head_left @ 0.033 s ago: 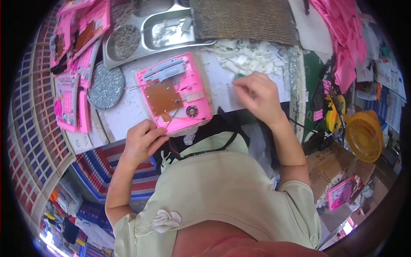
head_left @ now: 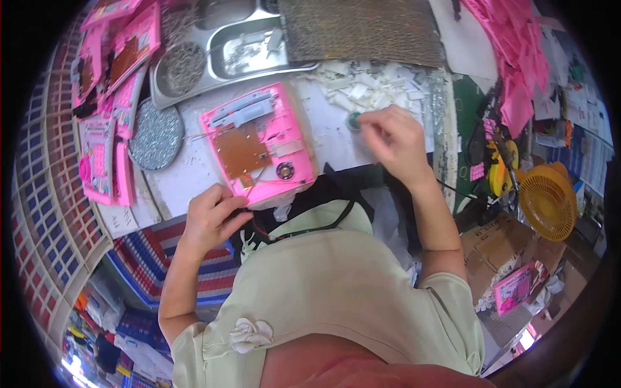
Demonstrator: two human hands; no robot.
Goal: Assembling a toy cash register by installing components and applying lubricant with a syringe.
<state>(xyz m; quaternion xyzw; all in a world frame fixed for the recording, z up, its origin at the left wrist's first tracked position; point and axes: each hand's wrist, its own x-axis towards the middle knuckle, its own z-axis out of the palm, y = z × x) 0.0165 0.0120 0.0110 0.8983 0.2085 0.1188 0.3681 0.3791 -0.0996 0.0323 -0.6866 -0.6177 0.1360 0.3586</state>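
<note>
A pink plastic toy housing (head_left: 297,152) lies open on the worktable, its inside facing up. In it are a brown circuit board (head_left: 240,152), a grey plastic part (head_left: 246,111), a small round speaker (head_left: 284,171) and thin wires. My left hand (head_left: 212,216) grips the housing's near left corner between thumb and fingers; a red wire hangs beside the thumb. To the right of the housing, my right hand (head_left: 398,142) is held with its fingers pinched together. Its fingertips are right beside a small green round piece (head_left: 354,121); whatever is between them is hidden.
White plastic bits (head_left: 372,84) are heaped beyond my right hand. A metal compartment tray (head_left: 255,64) holds small parts, near a round dish of screws (head_left: 156,134). Pink housings (head_left: 100,155) are stacked at left. A brown board (head_left: 362,29) covers the back; a yellow fan (head_left: 548,202) stands right.
My right hand has shifted slightly right, showing more of the green piece. The whole view has slid a little; my left hand stays at the housing's corner.
</note>
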